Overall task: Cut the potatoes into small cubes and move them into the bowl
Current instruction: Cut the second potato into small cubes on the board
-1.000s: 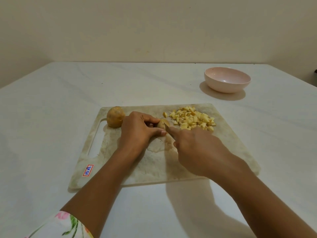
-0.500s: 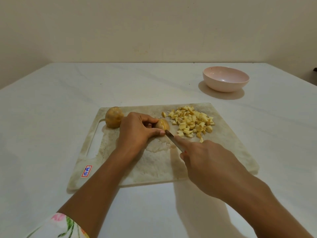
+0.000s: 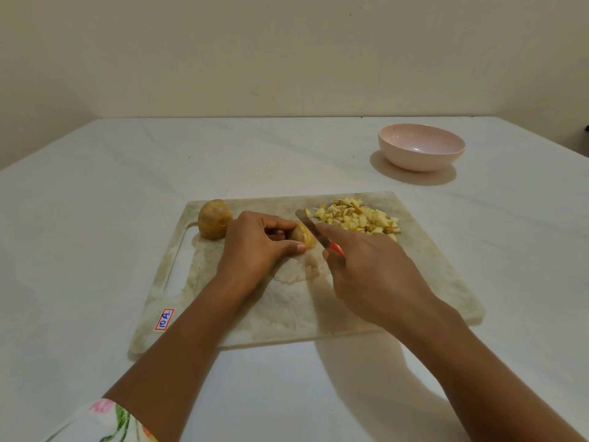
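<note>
On the marble-patterned cutting board (image 3: 427, 269) my left hand (image 3: 258, 247) pinches a potato piece (image 3: 302, 238) between thumb and fingers. My right hand (image 3: 369, 269) grips a red-handled knife (image 3: 310, 229), index finger laid along the blade, which rests across the piece's top. A pile of small potato cubes (image 3: 358, 220) lies at the board's far right. One whole potato (image 3: 214, 223) sits at the far left corner of the board. The pink bowl (image 3: 421, 151) stands with nothing in it beyond the board, to the right.
The board lies on a white table (image 3: 95, 218) that meets a plain wall at the back. A handle slot (image 3: 180, 266) and a red-blue label (image 3: 164, 319) mark the board's left side.
The knife has moved forward and up: its blade now lies across the top of the held potato piece, and the red handle shows. My left hand has kept its hold.
</note>
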